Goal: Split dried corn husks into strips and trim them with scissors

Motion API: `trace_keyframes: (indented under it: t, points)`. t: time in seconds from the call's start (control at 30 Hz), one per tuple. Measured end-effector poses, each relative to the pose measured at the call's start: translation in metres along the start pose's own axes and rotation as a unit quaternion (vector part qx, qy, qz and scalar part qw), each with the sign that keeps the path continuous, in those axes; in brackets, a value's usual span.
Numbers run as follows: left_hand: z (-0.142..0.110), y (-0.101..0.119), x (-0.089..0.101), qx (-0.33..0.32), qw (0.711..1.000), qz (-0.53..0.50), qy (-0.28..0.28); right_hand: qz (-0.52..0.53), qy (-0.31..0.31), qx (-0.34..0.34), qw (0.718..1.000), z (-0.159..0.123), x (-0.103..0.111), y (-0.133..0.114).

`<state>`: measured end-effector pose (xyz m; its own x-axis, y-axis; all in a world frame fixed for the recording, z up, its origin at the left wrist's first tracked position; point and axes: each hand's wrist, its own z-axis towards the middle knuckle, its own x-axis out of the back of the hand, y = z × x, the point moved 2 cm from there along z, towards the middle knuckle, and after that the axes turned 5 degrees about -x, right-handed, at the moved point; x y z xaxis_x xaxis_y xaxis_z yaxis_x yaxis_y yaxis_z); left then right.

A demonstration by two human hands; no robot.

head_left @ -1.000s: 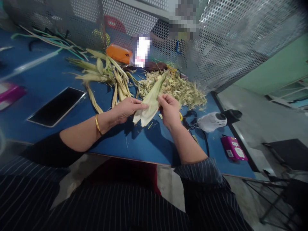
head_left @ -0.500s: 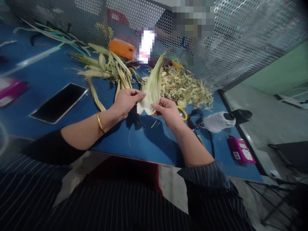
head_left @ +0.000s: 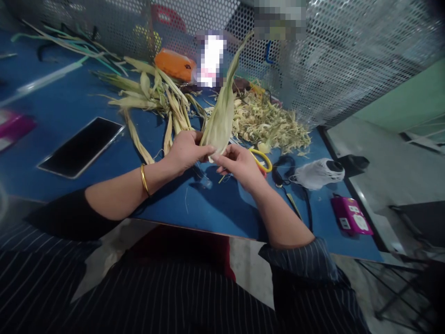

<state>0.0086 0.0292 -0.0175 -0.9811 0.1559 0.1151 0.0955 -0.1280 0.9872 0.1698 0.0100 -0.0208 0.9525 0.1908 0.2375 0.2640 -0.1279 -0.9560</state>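
A pale green corn husk (head_left: 222,111) stands upright between my hands, its narrow tip pointing up and away. My left hand (head_left: 187,150) pinches its lower left edge with the thumb on top. At the bottom end, the thumb and fingers of my right hand (head_left: 239,164) are closed on the husk too. Behind my left hand lie several long dried husks (head_left: 146,95). A heap of shredded husk scraps (head_left: 271,123) is beyond my right hand. Yellow-handled scissors (head_left: 262,157) lie partly hidden just behind that hand.
On the blue table (head_left: 222,208), a dark-screened tablet or phone (head_left: 81,146) lies at left. An orange packet (head_left: 175,65) is at the back by a perforated metal screen (head_left: 333,55). To the right are a white-wrapped roll (head_left: 314,175) and a magenta pack (head_left: 351,215).
The husk's lower end has been gathered narrower and its tip reaches higher. My hands have come closer together at its base.
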Motion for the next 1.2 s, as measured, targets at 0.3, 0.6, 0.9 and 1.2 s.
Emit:
trace_keyframes:
  t: [0.3,0.6,0.9,1.2]
  points:
    - [0.001,-0.003,-0.003,0.076,0.992,-0.103,0.004,0.099,-0.055,-0.007,0.994,0.001,0.005,-0.001]
    - [-0.001,-0.008,-0.004,0.076,0.990,-0.119,-0.020,0.126,0.007,0.018,0.992,0.001,0.002,0.004]
    - [-0.003,-0.006,-0.008,0.063,0.995,-0.071,-0.011,0.125,0.035,0.036,0.991,0.002,0.001,0.007]
    - [-0.001,-0.011,-0.007,0.030,0.999,0.013,-0.010,0.130,0.058,0.043,0.989,0.004,-0.001,0.012]
